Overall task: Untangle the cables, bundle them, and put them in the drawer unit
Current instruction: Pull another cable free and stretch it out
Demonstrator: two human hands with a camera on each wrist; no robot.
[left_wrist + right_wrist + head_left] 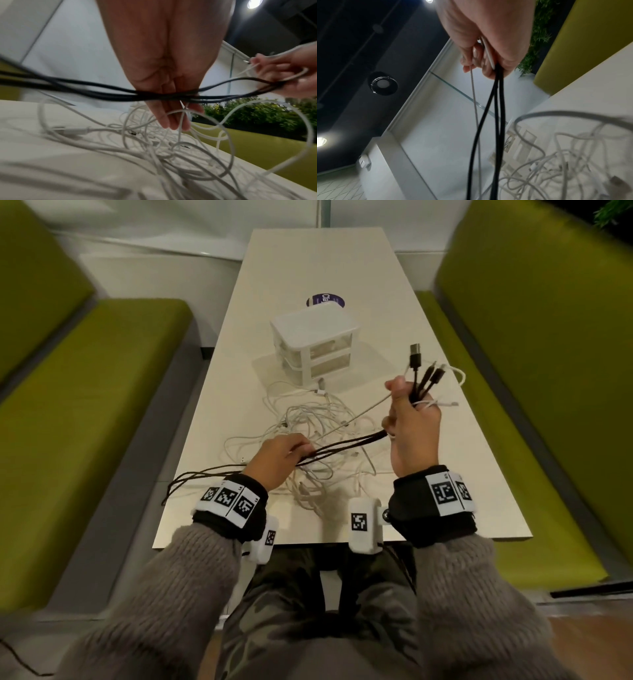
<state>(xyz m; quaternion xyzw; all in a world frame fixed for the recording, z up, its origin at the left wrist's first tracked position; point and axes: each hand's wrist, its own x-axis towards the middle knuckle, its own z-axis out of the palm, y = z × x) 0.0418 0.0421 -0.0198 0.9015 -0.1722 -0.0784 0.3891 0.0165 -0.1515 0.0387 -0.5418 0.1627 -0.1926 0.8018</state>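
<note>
Now, from the head view we see the right hand (412, 419) at centre right fisted round the plug ends of the black cables (342, 445), keeping them gathered; the left hand (279, 455) at centre pinches their strands, likely to draw them free. Below lies the white cable tangle (318, 440), with the drawer unit (317, 337) shut above it.

Left wrist view: the white cable tangle sprawls under the fingers (171, 121), ready to snag.

Right wrist view: black strands hang from the curled fingers.
</note>
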